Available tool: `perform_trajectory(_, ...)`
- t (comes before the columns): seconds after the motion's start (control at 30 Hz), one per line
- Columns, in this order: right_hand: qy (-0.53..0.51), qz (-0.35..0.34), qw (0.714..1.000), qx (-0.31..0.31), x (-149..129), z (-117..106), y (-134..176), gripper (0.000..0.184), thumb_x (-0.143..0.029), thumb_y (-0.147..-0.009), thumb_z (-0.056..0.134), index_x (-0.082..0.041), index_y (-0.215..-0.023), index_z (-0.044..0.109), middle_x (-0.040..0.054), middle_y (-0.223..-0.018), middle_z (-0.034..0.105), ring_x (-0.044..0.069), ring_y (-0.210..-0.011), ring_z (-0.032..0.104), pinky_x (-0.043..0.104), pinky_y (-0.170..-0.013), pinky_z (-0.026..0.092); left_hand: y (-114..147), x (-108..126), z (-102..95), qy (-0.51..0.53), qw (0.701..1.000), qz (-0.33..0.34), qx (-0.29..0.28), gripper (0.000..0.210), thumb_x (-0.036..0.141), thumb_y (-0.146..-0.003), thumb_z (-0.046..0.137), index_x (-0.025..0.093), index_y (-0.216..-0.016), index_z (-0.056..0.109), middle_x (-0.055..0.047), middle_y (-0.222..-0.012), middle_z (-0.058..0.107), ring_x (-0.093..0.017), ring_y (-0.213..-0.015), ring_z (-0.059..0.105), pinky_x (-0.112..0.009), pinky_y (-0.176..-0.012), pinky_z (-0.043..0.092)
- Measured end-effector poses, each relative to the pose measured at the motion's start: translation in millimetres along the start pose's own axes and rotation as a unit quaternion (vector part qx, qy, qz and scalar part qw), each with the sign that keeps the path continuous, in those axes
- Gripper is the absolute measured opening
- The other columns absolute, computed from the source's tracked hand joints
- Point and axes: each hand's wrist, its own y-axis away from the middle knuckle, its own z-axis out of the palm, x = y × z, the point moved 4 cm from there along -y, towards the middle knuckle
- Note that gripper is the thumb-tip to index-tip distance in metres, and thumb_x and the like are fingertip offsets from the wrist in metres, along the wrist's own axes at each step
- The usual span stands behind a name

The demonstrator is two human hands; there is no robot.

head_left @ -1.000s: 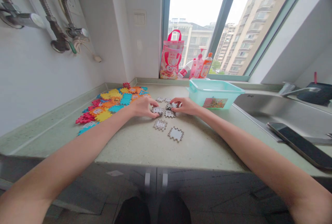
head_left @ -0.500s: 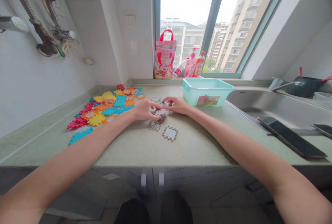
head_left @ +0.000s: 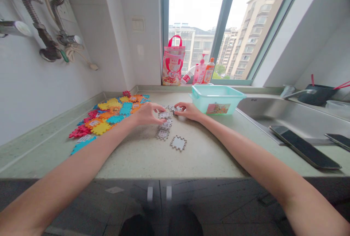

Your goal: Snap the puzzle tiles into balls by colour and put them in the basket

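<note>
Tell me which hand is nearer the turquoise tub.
Right. The right hand is by the near left corner of the tub; the left hand is farther left, at the gray pieces.

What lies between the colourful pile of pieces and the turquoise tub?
In the head view, from left to right: the left hand, several grey toothed pieces, then the right hand.

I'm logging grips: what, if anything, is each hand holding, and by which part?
The left hand seems to hold a gray tile by its edges; whether the right hand holds one cannot be told.
</note>
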Motion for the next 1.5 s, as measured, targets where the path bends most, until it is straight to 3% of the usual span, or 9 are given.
perform_trajectory(0.1,-0.018,-0.008,1.000,-0.001,0.2,-0.6,0.4,0.038,-0.041,-0.087,0.079,-0.023,-0.120,0.078,0.0058,-0.107,0.079,0.018,-0.084,0.068,0.031,-0.079,0.054,-1.3,-3.7,-1.9,-0.003,1.000,-0.019,-0.007,0.046,0.048,-0.071,0.083,0.022,-0.109,0.083,-0.006,-0.105,0.082,-0.025,-0.094,0.072,-0.037,-0.087,0.057)
perform_trajectory(0.33,0.000,-0.042,0.998,-0.053,-7.7,-1.4,3.5,0.033,-0.034,-0.087,0.078,-0.026,-0.119,0.079,0.0032,-0.112,0.080,0.019,-0.090,0.070,0.033,-0.085,0.054,1.4,-5.5,9.7,0.038,0.993,0.000,-0.112,0.048,0.052,-0.076,0.081,0.026,-0.116,0.081,-0.005,-0.115,0.080,-0.024,-0.103,0.072,-0.031,-0.083,0.056)
perform_trajectory(0.5,0.021,-0.041,0.998,-0.049,-11.1,-0.7,3.4,0.033,-0.032,-0.086,0.080,-0.026,-0.118,0.079,0.0038,-0.106,0.080,0.020,-0.089,0.070,0.034,-0.084,0.054,4.5,-5.1,5.8,0.060,0.988,-0.020,-0.140,0.065,0.058,-0.069,0.088,0.027,-0.125,0.078,-0.006,-0.127,0.078,-0.027,-0.112,0.072,-0.032,-0.090,0.057)
perform_trajectory(0.67,0.027,-0.031,0.999,-0.028,-15.7,-3.4,6.1,0.032,-0.030,-0.084,0.081,-0.025,-0.115,0.080,0.0037,-0.106,0.080,0.020,-0.087,0.070,0.034,-0.082,0.055,7.0,-0.1,0.4,0.026,0.992,0.005,-0.126,0.054,0.051,-0.075,0.082,0.025,-0.121,0.081,-0.005,-0.113,0.081,-0.025,-0.106,0.074,-0.033,-0.092,0.056)
perform_trajectory(0.83,-0.051,-0.044,0.998,0.013,-39.5,-17.1,14.7,0.036,-0.037,-0.086,0.079,-0.023,-0.119,0.079,0.0057,-0.114,0.079,0.020,-0.090,0.069,0.033,-0.078,0.056,5.9,-7.4,2.7,-0.006,0.996,0.007,-0.093,0.053,0.054,-0.078,0.078,0.023,-0.122,0.080,-0.004,-0.106,0.082,-0.024,-0.098,0.074,-0.032,-0.088,0.055)
perform_trajectory(1.0,-0.074,-0.097,0.992,-0.017,-66.4,-18.1,21.6,0.042,-0.045,-0.085,0.080,-0.024,-0.122,0.078,0.0059,-0.116,0.079,0.022,-0.098,0.070,0.036,-0.084,0.056,4.2,-18.9,7.4,0.005,0.996,-0.004,-0.084,0.059,0.062,-0.078,0.079,0.023,-0.122,0.079,-0.005,-0.103,0.080,-0.024,-0.096,0.073,-0.032,-0.086,0.054)
perform_trajectory(1.2,-0.073,-0.124,0.988,-0.055,-75.9,0.1,24.4,0.042,-0.041,-0.087,0.079,-0.026,-0.125,0.075,0.0062,-0.124,0.078,0.025,-0.113,0.070,0.041,-0.092,0.057,5.2,-25.9,9.6,0.050,0.996,-0.024,-0.070,0.101,0.060,-0.064,0.092,0.022,-0.151,0.059,-0.008,-0.106,0.077,-0.025,-0.096,0.072,-0.035,-0.086,0.054)
perform_trajectory(1.4,-0.088,-0.122,0.982,-0.111,-80.8,8.0,29.0,0.052,-0.038,-0.086,0.080,-0.026,-0.135,0.069,0.0082,-0.138,0.071,0.027,-0.125,0.066,0.042,-0.096,0.058,5.8,-22.4,11.7,0.034,0.997,-0.022,-0.064,0.097,0.051,-0.066,0.090,0.022,-0.153,0.057,-0.007,-0.108,0.076,-0.024,-0.094,0.071,-0.035,-0.085,0.054)
perform_trajectory(1.5,-0.073,-0.130,0.982,-0.118,-81.6,8.6,30.0,0.058,-0.033,-0.085,0.080,-0.026,-0.141,0.065,0.0075,-0.137,0.072,0.026,-0.119,0.069,0.042,-0.099,0.058,5.5,-20.7,12.8,0.028,0.998,-0.020,-0.062,0.095,0.044,-0.068,0.087,0.020,-0.155,0.055,-0.007,-0.107,0.076,-0.023,-0.091,0.071,-0.035,-0.085,0.054)
